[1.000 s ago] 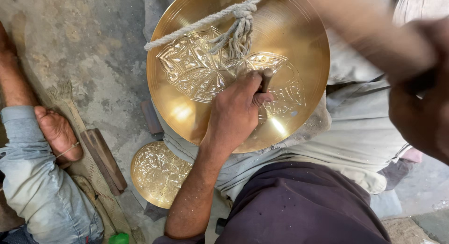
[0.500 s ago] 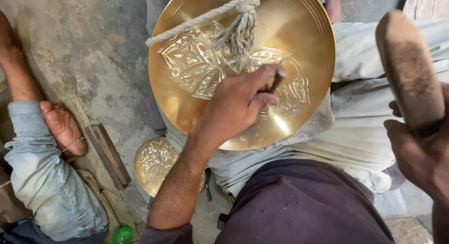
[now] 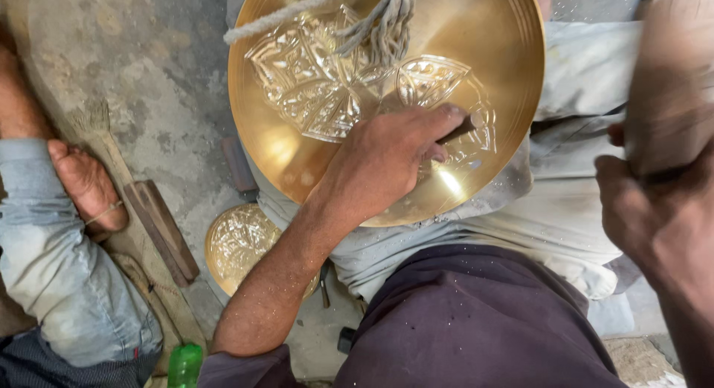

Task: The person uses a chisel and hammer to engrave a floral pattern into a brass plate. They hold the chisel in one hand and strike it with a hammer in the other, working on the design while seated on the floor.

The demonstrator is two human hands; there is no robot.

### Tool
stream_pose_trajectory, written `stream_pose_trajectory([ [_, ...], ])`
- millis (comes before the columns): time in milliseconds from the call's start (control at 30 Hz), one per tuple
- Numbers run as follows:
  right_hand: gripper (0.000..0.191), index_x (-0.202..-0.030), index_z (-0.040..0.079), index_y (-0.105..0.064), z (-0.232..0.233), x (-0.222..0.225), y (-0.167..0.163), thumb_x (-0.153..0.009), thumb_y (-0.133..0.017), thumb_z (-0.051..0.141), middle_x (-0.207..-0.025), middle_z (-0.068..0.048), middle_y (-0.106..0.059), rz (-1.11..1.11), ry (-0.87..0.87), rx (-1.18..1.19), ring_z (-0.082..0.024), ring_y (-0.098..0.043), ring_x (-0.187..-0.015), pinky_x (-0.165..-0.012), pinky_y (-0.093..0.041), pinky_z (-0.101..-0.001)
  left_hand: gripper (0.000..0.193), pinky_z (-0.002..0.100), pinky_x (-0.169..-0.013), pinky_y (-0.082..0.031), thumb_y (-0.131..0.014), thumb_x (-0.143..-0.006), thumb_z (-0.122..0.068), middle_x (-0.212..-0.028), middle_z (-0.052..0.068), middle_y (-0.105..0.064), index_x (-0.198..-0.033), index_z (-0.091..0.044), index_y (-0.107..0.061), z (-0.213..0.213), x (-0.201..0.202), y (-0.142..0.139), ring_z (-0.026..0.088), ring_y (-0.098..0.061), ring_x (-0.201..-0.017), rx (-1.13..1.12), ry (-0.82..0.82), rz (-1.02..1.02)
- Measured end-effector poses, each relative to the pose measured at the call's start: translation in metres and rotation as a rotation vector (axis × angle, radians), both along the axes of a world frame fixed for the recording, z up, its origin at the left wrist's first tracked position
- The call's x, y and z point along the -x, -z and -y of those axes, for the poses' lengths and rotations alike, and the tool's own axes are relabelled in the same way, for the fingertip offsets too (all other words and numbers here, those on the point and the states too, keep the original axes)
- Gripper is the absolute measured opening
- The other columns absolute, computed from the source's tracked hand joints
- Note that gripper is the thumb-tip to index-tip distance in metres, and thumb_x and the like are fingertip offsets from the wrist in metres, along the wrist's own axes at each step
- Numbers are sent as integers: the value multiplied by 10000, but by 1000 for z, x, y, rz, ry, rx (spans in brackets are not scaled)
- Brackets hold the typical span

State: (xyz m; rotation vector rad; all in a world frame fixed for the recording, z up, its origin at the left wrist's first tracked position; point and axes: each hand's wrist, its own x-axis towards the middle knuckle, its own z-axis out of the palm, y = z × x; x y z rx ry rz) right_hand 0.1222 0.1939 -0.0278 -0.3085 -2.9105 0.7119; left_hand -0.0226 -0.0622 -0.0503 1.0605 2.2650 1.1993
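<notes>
Now your left hand (image 3: pixel 387 161) is closed tight around a small dark metal punch (image 3: pixel 462 127), its tip on the big round shiny brass plate (image 3: pixel 476 46) resting on your lap. Your right hand (image 3: pixel 662 209) grips a blurry wooden hammer (image 3: pixel 673 75). About half the leaf pattern is cut; the rest is bare.

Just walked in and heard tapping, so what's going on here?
A person sits with a large brass plate on their lap. Their left hand holds a small punch tool against its embossed pattern. The right hand, blurred, grips a wooden mallet raised beside it. A smaller embossed plate lies on the floor.
</notes>
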Motion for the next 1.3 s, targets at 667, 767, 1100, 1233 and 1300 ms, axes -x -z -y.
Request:
stream_pose_trajectory([
  [667, 301, -1268, 42, -584, -47, -14, 44, -978, -654, 77, -1225, -106, -631, 300, 400, 362, -204, -612, -1081, -871, -523, -357, 285, 328, -765, -605, -695, -1043, -230, -1006, 39, -713, -1257, -87, -573, 12, -22, 6, 177, -747, -901, -60, -340, -52],
  [767, 283, -1274, 44, -606, -54, -20, 48, -999, -668, 72, -1208, -131, -647, 349, 464, 375, -236, -619, -1078, -894, -512, -390, 302, 291, -728, -615, -701, -1039, -217, -970, 36, -727, -1237, -37, -562, 12, -18, -2, 165, -762, -855, -140, -428, 73],
  [1100, 443, -1355, 2, -640, -58, 10, 54, -1008, -769, 245, -1111, -174, -691, 438, 620, 350, -301, -677, -974, -837, -535, -427, 303, 252, -661, -634, -697, -1015, -44, -1275, 144, -640, -1245, 20, -510, 141, -68, -27, 149, -748, -947, -309, -1040, 35],
  [1233, 489, -1281, -111, -603, -33, 29, 55, -988, -759, 249, -1156, -190, -677, 457, 611, 345, -306, -665, -991, -863, -531, -442, 378, 223, -602, -590, -755, -1090, -73, -1345, 142, -590, -1306, 28, -462, 316, -113, -17, 149, -708, -870, 94, -1595, -424],
  [1300, 459, -1270, -119, -602, -23, 48, 62, -1043, -701, 268, -1197, -210, -669, 528, 571, 436, -290, -635, -1017, -882, -498, -439, 347, 226, -595, -572, -746, -1090, -65, -1318, 138, -593, -1287, 23, -475, 399, -149, -14, 153, -699, -869, 538, -1894, -457],
])
